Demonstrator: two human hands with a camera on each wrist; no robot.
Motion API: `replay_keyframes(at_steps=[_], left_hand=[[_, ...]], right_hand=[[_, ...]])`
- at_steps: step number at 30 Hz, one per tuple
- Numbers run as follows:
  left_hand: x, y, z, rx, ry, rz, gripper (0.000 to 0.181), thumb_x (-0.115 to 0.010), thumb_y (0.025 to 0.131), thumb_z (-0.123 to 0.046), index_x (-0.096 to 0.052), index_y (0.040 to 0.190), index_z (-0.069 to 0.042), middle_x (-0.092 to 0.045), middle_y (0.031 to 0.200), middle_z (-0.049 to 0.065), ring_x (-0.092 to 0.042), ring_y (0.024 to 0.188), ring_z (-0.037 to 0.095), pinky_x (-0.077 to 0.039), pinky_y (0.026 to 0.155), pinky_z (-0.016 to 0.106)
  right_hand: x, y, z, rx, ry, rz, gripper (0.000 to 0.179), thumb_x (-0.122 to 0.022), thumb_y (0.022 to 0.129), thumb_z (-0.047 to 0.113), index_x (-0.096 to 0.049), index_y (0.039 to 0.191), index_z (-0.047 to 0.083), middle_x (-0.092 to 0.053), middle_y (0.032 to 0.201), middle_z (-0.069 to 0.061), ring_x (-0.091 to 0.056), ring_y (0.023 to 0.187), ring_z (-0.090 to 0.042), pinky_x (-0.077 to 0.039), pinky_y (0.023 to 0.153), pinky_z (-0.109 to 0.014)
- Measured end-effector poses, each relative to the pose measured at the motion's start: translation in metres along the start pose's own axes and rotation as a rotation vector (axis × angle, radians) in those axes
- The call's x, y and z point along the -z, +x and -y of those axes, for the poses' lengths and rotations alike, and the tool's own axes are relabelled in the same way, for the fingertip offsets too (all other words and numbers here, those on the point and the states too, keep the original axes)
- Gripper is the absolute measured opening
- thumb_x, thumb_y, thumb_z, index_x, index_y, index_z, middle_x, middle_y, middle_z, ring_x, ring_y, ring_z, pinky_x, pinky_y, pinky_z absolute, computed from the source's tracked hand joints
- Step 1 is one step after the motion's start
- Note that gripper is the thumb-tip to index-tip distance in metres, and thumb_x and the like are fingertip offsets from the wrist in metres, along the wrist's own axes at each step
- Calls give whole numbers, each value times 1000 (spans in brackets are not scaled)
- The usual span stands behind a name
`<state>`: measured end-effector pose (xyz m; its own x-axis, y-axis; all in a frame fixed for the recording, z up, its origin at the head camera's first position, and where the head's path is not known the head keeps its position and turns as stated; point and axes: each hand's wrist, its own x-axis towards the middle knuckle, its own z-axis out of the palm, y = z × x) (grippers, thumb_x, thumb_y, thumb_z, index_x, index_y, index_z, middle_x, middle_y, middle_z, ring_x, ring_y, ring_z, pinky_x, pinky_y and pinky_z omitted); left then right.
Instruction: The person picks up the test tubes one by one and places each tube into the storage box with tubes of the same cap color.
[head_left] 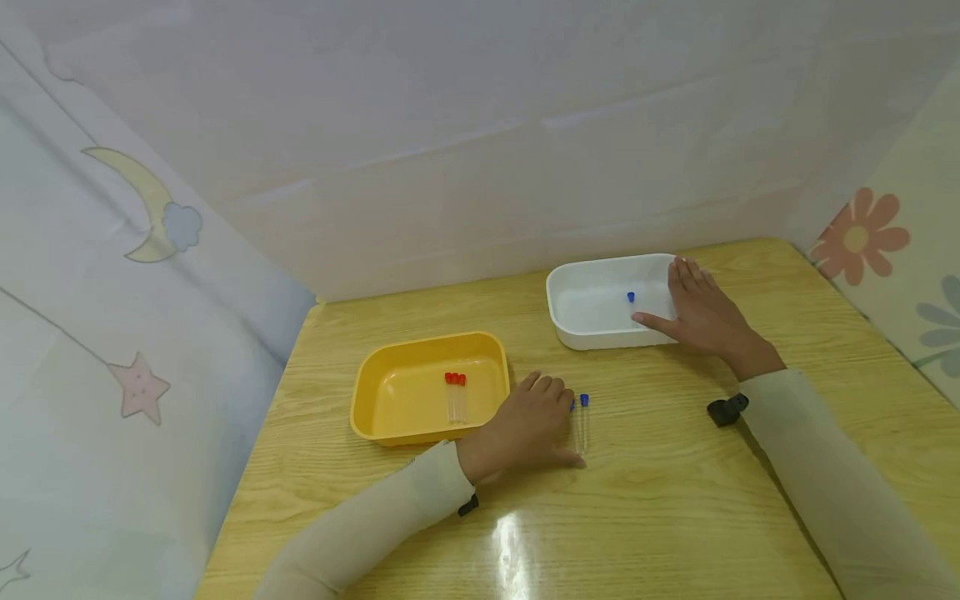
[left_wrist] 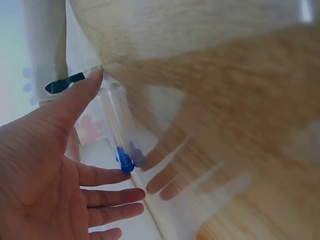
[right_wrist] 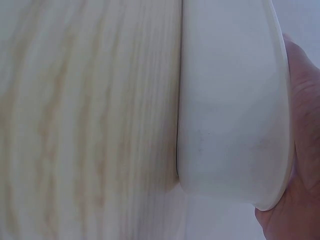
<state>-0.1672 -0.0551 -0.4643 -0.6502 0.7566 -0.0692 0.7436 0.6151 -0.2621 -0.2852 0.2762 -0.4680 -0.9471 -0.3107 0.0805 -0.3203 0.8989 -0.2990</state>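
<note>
In the head view, two clear tubes with blue caps [head_left: 584,427] lie side by side on the table. My left hand [head_left: 531,421] is just left of them, its fingers partly covering one cap. The left wrist view shows the fingers extended and apart, with the index fingertip at a blue cap [left_wrist: 125,164] and the thumb near the tubes' other end. At the back right, my right hand [head_left: 705,310] rests over the right end of a white tray [head_left: 588,340], thumb reaching across its front rim. Inside that tray lies another blue-capped tube [head_left: 631,297], partly hidden by the thumb.
Left of my left hand stands a yellow tray [head_left: 386,392] holding three clear tubes with red caps [head_left: 454,379]. Both trays sit on a wood-grain table [head_left: 645,517]. A pale curtain [head_left: 450,208] hangs behind the table's back edge, with patterned cloth at the sides.
</note>
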Motion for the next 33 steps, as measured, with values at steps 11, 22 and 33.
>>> replay_keyframes(at_steps=[11,22,33], left_hand=[[3,0,-2,-5,6,10,88,-52,86,-81,-56,136,-8,-56,128,4,-52,124,21,-32,118,42],[7,3,-2,-21,-1,71,90,-52,88,-80,-53,141,-7,-55,135,5,-49,131,21,-29,120,40],[10,6,2,-45,58,66,93,-50,84,-85,-57,138,-10,-58,129,2,-52,121,19,-34,117,38]], right_hand=[[-1,-1,-2,-2,-1,-3,112,-46,98,69,6,155,-12,15,163,-28,14,152,-43,8,121,-55],[1,-5,-2,-8,2,-7,112,-46,98,69,6,155,-12,14,164,-29,13,152,-43,8,121,-55],[3,-6,0,-12,5,-7,113,-47,97,69,5,155,-13,12,163,-30,12,152,-44,5,121,-57]])
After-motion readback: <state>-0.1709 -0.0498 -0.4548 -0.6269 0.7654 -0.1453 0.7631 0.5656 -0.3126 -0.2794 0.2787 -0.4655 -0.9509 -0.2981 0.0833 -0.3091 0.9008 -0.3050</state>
